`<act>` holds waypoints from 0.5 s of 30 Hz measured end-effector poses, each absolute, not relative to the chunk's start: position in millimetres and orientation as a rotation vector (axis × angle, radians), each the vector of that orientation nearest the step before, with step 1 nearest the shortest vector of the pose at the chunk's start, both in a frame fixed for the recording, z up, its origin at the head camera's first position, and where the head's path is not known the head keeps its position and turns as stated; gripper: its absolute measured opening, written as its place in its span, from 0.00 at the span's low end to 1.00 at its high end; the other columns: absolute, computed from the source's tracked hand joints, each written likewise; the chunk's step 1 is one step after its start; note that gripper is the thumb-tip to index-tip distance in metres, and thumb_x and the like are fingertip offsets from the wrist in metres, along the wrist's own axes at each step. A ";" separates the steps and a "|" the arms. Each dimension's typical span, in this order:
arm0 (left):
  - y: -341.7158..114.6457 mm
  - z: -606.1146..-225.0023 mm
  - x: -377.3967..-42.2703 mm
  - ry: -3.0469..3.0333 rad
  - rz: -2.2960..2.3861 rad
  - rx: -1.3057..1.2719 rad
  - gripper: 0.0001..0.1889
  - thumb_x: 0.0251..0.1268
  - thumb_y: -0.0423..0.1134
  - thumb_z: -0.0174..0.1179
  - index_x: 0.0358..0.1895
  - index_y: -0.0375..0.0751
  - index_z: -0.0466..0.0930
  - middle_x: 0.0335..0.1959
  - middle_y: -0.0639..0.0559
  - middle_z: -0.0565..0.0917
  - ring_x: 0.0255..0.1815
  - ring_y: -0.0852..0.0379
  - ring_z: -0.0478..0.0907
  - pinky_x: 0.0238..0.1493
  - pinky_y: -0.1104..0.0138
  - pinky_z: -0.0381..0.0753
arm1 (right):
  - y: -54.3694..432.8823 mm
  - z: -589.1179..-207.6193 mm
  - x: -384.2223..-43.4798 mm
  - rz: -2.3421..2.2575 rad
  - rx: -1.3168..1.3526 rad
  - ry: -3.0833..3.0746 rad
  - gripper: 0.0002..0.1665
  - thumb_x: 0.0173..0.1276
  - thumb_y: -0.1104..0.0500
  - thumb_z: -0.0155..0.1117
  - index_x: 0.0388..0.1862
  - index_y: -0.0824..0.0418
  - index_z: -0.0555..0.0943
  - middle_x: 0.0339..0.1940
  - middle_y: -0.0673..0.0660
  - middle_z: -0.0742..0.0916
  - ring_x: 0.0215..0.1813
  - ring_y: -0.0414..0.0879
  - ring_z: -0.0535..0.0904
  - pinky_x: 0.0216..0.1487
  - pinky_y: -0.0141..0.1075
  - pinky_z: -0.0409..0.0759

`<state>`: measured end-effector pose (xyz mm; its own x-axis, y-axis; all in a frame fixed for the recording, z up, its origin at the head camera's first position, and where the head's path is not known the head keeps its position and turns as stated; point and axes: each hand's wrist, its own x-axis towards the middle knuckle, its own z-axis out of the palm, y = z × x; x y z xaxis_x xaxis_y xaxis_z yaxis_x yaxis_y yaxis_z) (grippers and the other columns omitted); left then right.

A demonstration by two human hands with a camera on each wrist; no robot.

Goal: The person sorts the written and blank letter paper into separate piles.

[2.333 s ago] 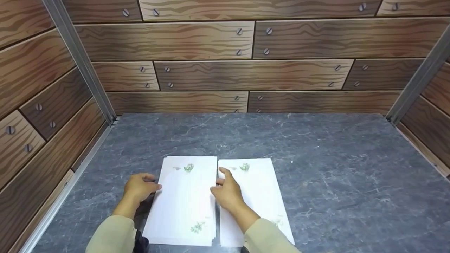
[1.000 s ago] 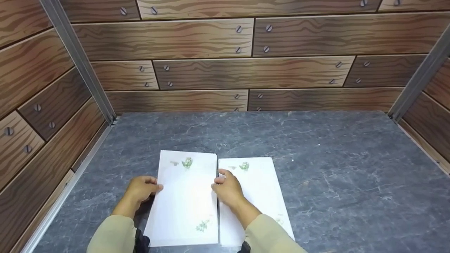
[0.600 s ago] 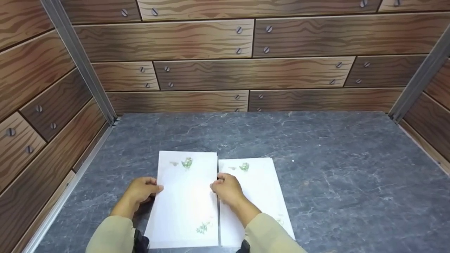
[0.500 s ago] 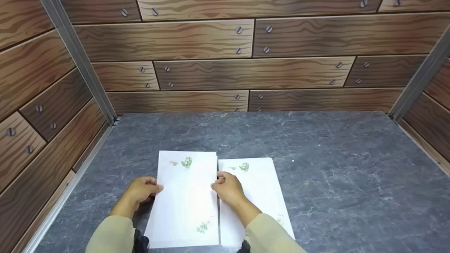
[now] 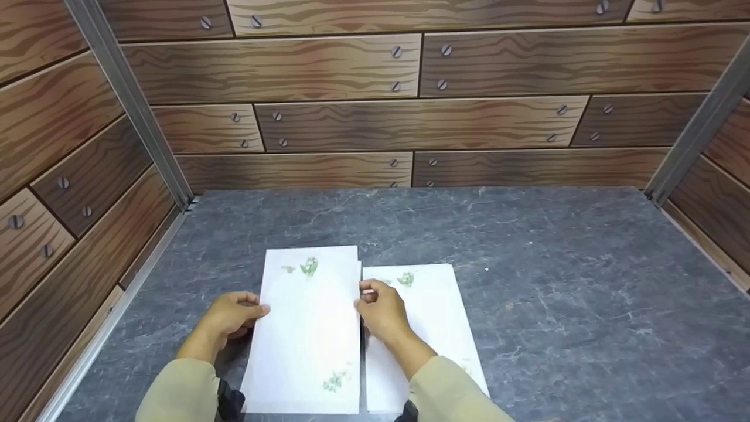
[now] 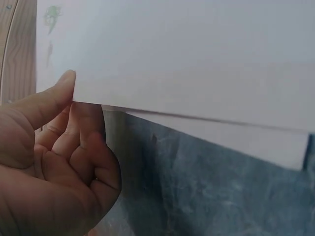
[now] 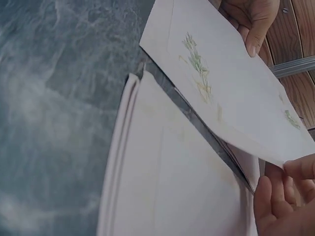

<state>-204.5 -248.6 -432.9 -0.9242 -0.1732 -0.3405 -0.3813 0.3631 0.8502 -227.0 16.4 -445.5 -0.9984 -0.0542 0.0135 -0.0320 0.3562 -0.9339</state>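
- Presently held: one white upper sheet [image 5: 307,328], spanning the space between two hands, left of the table's middle and close to the person; green plant prints near its top and at its lower right corner.
- Left hand [image 5: 229,313]: thumb on top of the sheet's left edge, fingers bent underneath; a pinch, with little gap between thumb and fingers.
- Right hand [image 5: 382,310]: a like pinch on the opposite long edge, thumb over, fingertips below; the wrist passes above the neighbouring papers.
- Lower paper [image 6: 236,142]: white, beneath the upper sheet and out of line with it; a strip shows past its edge. The wrist views show the upper sheet raised from it along part of its length.
- Second stack [image 5: 430,316]: white, lying just beside the first papers on the right, several layers visible at its rim from the right wrist; matching green print at its top.
- Sleeves [image 5: 454,390]: two, pale khaki, with a dark band [image 5: 229,401] at each wrist.
- Table [image 5: 556,305]: grey-blue, marbled with pale veins.
- Walls [image 5: 351,70]: wood-plank pattern with screw heads.
- Corner posts [image 5: 132,99]: two, grey, one at each back corner.
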 end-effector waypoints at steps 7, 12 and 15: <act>-241.5 -423.7 -208.0 2.461 1.609 -0.526 0.21 0.57 0.39 0.68 0.51 0.31 0.76 0.34 0.47 0.83 0.34 0.54 0.78 0.38 0.60 0.75 | 29.2 -438.8 -236.6 -1.845 -0.081 2.507 0.12 0.61 0.68 0.64 0.45 0.68 0.81 0.31 0.56 0.84 0.28 0.47 0.82 0.27 0.36 0.81; -225.7 -421.6 -212.8 2.500 1.640 -0.531 0.21 0.56 0.38 0.69 0.50 0.30 0.77 0.37 0.45 0.82 0.32 0.55 0.78 0.35 0.62 0.75 | 44.6 -434.8 -241.9 -1.844 -0.063 2.494 0.13 0.62 0.68 0.64 0.47 0.69 0.80 0.31 0.57 0.85 0.29 0.48 0.83 0.31 0.36 0.81; -214.8 -420.6 -215.1 2.514 1.665 -0.517 0.20 0.56 0.36 0.68 0.50 0.30 0.77 0.38 0.44 0.82 0.33 0.55 0.79 0.35 0.63 0.75 | 54.2 -433.4 -244.4 -1.851 -0.047 2.489 0.14 0.62 0.68 0.64 0.47 0.70 0.80 0.31 0.57 0.85 0.29 0.47 0.83 0.33 0.37 0.81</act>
